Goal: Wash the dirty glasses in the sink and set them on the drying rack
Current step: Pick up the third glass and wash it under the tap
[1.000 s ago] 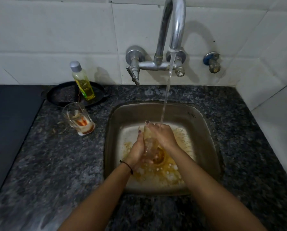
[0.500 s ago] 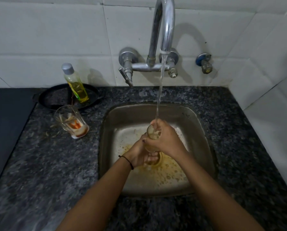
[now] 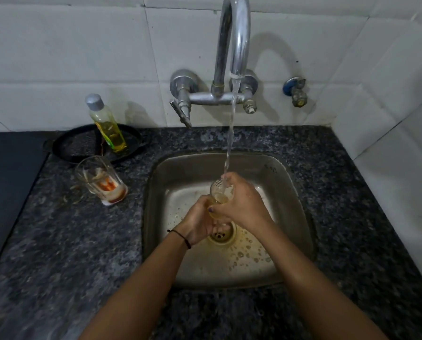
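Note:
Over the steel sink (image 3: 161, 241) I hold a clear glass (image 3: 218, 191) upright under the running stream from the tap (image 3: 237, 45). Water falls into its mouth, and yellowish liquid sits inside it. My right hand (image 3: 242, 204) wraps around the glass from the right. Lower down, my left hand (image 3: 200, 222) grips its base from the left. A second dirty glass (image 3: 99, 180) with red and brown residue stands on the counter left of the sink. Brownish foamy water lies around the drain (image 3: 221, 238).
A bottle of yellow liquid (image 3: 107, 126) stands in a black pan (image 3: 72, 146) at the back left. A dark surface (image 3: 6, 180) borders the granite counter (image 3: 352, 217) on the left. White tiled walls close the back and right, with a small valve (image 3: 296, 92).
The glass has gone from being rubbed low in the sink to standing upright under the stream and filling. The brown foam in the basin has thinned out.

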